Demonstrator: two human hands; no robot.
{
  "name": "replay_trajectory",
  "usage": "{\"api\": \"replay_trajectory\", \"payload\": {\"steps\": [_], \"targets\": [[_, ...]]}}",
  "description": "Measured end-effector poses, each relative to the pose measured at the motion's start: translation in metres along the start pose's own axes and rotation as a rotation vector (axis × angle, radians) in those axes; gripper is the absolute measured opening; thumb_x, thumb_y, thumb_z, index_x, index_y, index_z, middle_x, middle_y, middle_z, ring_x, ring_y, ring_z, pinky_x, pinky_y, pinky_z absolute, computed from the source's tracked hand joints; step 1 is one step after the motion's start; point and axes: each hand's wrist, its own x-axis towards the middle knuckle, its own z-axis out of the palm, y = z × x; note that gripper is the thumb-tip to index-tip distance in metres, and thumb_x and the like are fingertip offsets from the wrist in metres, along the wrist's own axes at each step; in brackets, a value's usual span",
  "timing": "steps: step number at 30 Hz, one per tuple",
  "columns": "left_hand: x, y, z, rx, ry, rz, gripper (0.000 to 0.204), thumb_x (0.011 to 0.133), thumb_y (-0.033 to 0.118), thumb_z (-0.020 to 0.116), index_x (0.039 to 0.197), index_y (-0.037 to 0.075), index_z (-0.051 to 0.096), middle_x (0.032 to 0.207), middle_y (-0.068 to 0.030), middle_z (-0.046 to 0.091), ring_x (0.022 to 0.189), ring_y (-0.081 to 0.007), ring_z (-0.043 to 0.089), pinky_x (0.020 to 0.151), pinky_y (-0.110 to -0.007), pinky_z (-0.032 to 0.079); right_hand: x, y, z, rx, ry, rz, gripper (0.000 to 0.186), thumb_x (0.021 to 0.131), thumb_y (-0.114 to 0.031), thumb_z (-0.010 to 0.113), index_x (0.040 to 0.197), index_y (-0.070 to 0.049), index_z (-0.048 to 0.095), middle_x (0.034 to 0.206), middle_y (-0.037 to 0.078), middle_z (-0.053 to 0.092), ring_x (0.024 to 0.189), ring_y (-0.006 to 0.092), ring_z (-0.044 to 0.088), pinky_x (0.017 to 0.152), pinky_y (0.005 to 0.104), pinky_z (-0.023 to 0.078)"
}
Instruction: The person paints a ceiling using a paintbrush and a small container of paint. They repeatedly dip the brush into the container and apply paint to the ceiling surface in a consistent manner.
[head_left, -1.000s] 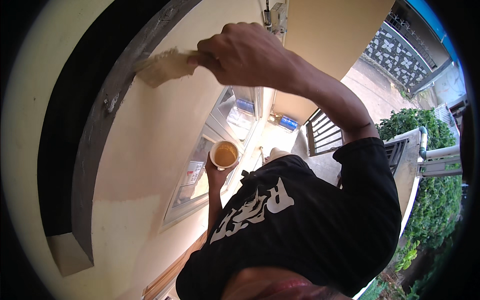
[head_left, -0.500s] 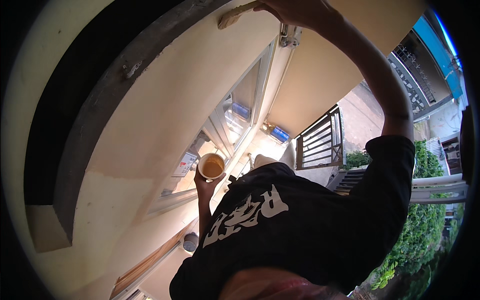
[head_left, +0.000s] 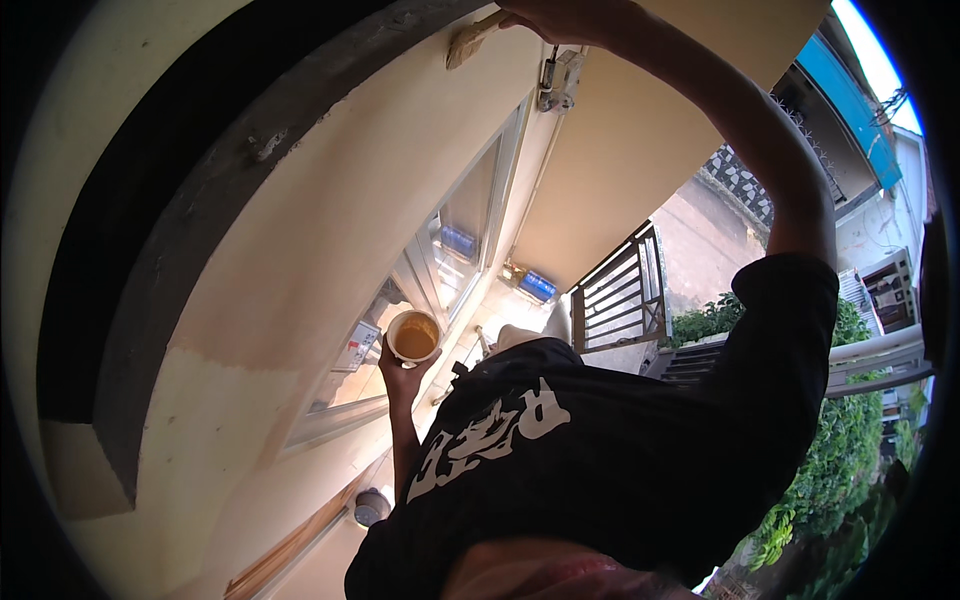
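While left hand (head_left: 400, 372) cups paint (head_left: 414, 336), right hand (head_left: 560, 15) reaches overhead.

Open air beside the raised right hand (head_left: 560, 15); wall (head_left: 330, 230) and bracket (head_left: 555, 80) crowd it.

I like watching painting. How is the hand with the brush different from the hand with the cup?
The right hand is stretched high, pressing the brush against the wall. The left hand sits low near the chest, holding the cup of tan paint upright. Both hands are gripping something.
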Motion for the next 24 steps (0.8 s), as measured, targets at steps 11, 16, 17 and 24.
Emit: {"api": "replay_trajectory", "payload": {"steps": [11, 16, 17, 24], "targets": [[-0.002, -0.002, -0.017, 0.095, 0.038, 0.022, 0.071, 0.069, 0.012, 0.099, 0.128, 0.003, 0.061, 0.117, -0.0111, 0.072, 0.109, -0.023, 0.071, 0.093, -0.038, 0.057, -0.027, -0.016, -0.046, 0.187, 0.095, 0.005, 0.04, 0.101, -0.047, 0.063, 0.081, -0.012, 0.066, 0.061, 0.008, 0.065, 0.06, 0.0282, 0.07, 0.055, 0.0435, 0.057], [0.008, -0.01, -0.007, 0.072, 0.037, 0.057, 0.072, 0.068, 0.012, 0.1, 0.128, 0.002, 0.061, 0.117, -0.0125, 0.072, 0.108, -0.0253, 0.071, 0.093, -0.04, 0.057, 0.01, -0.07, -0.035, 0.287, 0.077, -0.089, 0.036, 0.099, -0.042, 0.064, 0.081, -0.011, 0.069, 0.065, 0.009, 0.069, 0.064, 0.0296, 0.073, 0.056, 0.0454, 0.056], [0.012, -0.01, -0.003, 0.056, 0.021, 0.058, 0.072, 0.068, 0.013, 0.1, 0.128, 0.002, 0.061, 0.117, -0.0127, 0.072, 0.109, -0.0255, 0.071, 0.093, -0.04, 0.057, 0.007, -0.058, -0.037, 0.265, 0.024, -0.08, 0.035, 0.098, -0.042, 0.065, 0.082, -0.011, 0.07, 0.065, 0.009, 0.069, 0.063, 0.0294, 0.073, 0.056, 0.047, 0.056], [0.001, -0.009, -0.003, 0.012, 0.062, 0.017, 0.075, 0.067, 0.011, 0.1, 0.131, 0.003, 0.061, 0.122, -0.0112, 0.071, 0.112, -0.0241, 0.07, 0.097, -0.039, 0.057, -0.018, -0.023, -0.092, 0.078, -0.009, 0.19, 0.04, 0.101, -0.045, 0.062, 0.08, -0.011, 0.068, 0.059, 0.006, 0.066, 0.053, 0.026, 0.069, 0.048, 0.0408, 0.053]]}}
